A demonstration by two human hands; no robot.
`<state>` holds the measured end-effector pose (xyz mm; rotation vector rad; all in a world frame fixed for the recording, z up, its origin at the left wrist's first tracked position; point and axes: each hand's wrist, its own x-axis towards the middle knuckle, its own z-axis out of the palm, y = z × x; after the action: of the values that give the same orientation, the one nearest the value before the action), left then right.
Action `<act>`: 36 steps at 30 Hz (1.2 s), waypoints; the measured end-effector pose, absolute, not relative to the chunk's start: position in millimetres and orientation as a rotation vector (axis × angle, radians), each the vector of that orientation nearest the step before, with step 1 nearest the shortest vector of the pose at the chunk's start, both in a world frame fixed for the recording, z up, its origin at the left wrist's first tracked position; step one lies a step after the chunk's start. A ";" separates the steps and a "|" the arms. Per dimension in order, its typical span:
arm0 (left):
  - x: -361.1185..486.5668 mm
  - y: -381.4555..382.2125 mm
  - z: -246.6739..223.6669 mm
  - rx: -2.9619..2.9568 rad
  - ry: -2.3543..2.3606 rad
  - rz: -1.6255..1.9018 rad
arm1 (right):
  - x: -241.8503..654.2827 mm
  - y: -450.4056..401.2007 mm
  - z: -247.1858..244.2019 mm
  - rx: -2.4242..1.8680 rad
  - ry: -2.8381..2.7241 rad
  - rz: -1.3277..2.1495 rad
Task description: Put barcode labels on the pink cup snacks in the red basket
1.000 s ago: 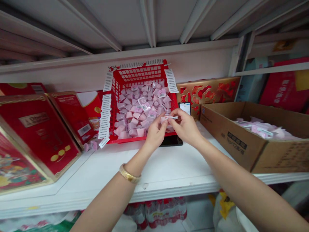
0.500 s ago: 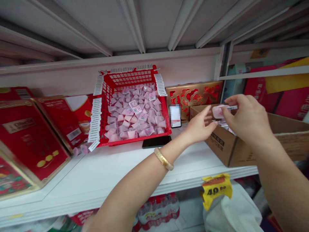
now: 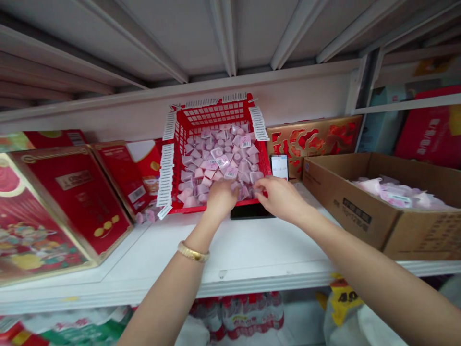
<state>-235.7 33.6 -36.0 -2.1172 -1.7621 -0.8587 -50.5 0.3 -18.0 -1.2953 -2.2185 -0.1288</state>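
Note:
A red plastic basket holds many small pink and lilac jelly cups, some with barcode labels. My left hand reaches over the basket's front rim, palm down, with its fingertips hidden among the cups. At the front right corner is my right hand, its fingers curled and closed in against the cups there. Whether it grips one of them is too small to make out. Strips of white barcode labels line the basket's sides and back rim.
To the right stands an open cardboard box with wrapped pink cups inside. A dark phone lies before the basket; a lit phone leans behind my right hand. Red gift boxes stand left. A shelf hangs overhead.
Both hands have moved left from the cardboard box to the basket's front. The labelled pink cup earlier pinched in my right hand can no longer be told apart. The view has turned right.

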 end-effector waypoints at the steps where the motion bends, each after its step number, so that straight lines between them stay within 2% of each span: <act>1: -240.4 32.7 -37.7 -2.063 -1.819 -0.734 | -61.5 7.3 -19.6 -1.317 -2.256 -0.128; 3: -242.6 30.2 -41.4 -1.998 -1.886 -0.560 | -78.5 20.4 -25.1 -1.343 -2.301 -0.140; 6: -239.4 27.4 -44.1 -1.985 -1.914 -0.480 | -91.2 33.9 -37.2 -1.384 -2.329 -0.161; 14: -245.2 28.2 -46.8 -2.004 -1.947 -0.652 | -91.8 36.0 -54.6 -1.445 -2.287 -0.179; 20: -253.3 31.3 -57.3 -2.082 -1.810 -0.977 | -91.4 35.8 -58.2 -1.427 -2.186 -0.163; 27: -259.0 41.8 -58.2 -2.274 -1.387 -1.543 | -88.6 35.3 -60.3 -1.270 -2.078 -0.088; 31: -253.1 41.1 -55.5 -2.272 -1.153 -1.835 | -88.1 34.7 -62.8 -1.160 -2.019 0.041; 36: -243.8 33.5 -54.3 -2.198 -1.240 -2.073 | -93.3 35.6 -70.6 -0.805 -1.836 0.451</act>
<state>-243.8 33.5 -54.3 -2.1976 -1.2405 -2.0734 -93.3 35.6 -70.6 -0.8045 -1.8361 0.4511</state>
